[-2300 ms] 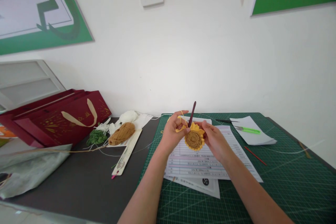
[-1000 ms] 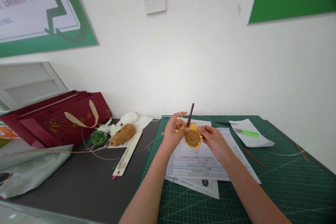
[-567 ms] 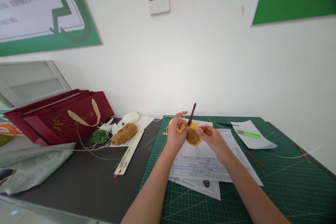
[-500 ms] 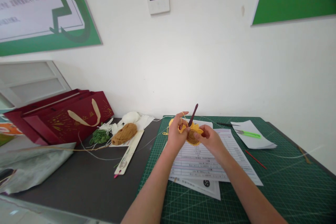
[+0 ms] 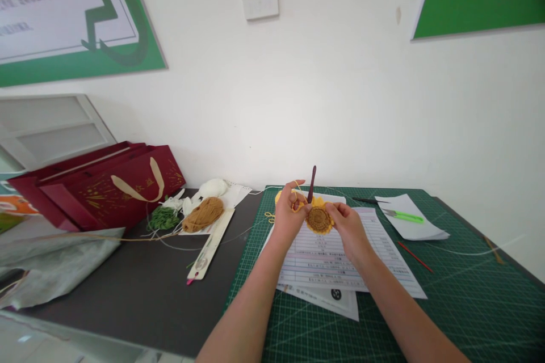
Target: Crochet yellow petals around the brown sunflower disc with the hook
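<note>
Between my two hands is a round crocheted flower [image 5: 319, 220] with a brown centre and yellow petals, held up over printed sheets. My left hand [image 5: 290, 211] pinches its left edge, and yellow yarn loops over a raised finger. A dark purple crochet hook [image 5: 312, 182] stands nearly upright at the flower's upper left edge, beside my left fingertips. My right hand [image 5: 347, 224] pinches the right edge with thumb and fingers. Part of a yellow yarn ball [image 5: 278, 197] shows behind my left hand.
Printed papers [image 5: 332, 266] lie on a green cutting mat [image 5: 468, 300]. To the right are a green craft knife [image 5: 406, 216] on white paper, a black pen-like tool [image 5: 368, 201] and a red stick [image 5: 415, 256]. Leftward are brown yarn [image 5: 203, 214], green yarn [image 5: 164, 218], a ruler-like strip [image 5: 210, 247] and red bags [image 5: 110, 187].
The flower has turned so its brown centre faces me more fully. My right fingers have shifted from its face to its right edge. The hook stands more upright.
</note>
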{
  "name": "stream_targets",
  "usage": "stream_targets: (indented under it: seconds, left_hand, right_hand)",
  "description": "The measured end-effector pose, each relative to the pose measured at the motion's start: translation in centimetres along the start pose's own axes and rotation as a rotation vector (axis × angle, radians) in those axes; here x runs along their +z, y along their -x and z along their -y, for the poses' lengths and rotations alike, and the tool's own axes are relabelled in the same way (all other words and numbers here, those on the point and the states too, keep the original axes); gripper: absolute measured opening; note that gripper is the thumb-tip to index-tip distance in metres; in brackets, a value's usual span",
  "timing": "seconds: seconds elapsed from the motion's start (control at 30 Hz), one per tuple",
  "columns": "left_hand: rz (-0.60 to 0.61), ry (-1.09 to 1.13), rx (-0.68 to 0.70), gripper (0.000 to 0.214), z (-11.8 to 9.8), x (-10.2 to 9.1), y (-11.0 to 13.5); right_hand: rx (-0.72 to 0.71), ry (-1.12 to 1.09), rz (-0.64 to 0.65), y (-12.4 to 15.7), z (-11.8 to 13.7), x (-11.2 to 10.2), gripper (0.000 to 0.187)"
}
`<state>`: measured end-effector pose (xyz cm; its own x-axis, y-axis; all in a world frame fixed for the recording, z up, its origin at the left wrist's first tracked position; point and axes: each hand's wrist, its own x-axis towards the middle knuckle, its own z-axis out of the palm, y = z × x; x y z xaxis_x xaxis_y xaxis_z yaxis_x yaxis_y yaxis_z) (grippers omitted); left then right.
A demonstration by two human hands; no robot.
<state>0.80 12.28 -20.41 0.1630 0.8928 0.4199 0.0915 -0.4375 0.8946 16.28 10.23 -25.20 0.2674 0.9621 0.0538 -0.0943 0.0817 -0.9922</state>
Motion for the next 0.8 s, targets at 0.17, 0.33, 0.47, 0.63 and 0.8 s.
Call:
stream_targets:
  seconds: [0.17,0.33,0.47,0.63,0.8]
  left_hand:
    - [-0.001,0.002,0.026,0.038,-0.4,0.2,0.0]
    - [-0.006,0.005,0.042,0.038,-0.8,0.2,0.1]
    - [-0.017,0.015,0.044,0.038,-0.8,0.0,0.1]
    - [-0.036,0.031,0.047,0.039,-0.8,-0.4,0.0]
    - [-0.039,0.045,0.052,0.039,-0.7,-0.4,-0.1]
  right_hand:
    - [-0.012,0.019,-0.018,-0.2,0.1,0.1,0.036]
    - [-0.019,-0.006,0.085,0.1,0.7,0.1,0.035]
    - [-0.002,-0.067,0.187,0.5,1.1,0.1,0.036]
    - [0.002,-0.132,0.263,0.7,1.5,-0.1,0.036]
    - [-0.016,-0.148,0.257,0.8,1.7,-0.2,0.035]
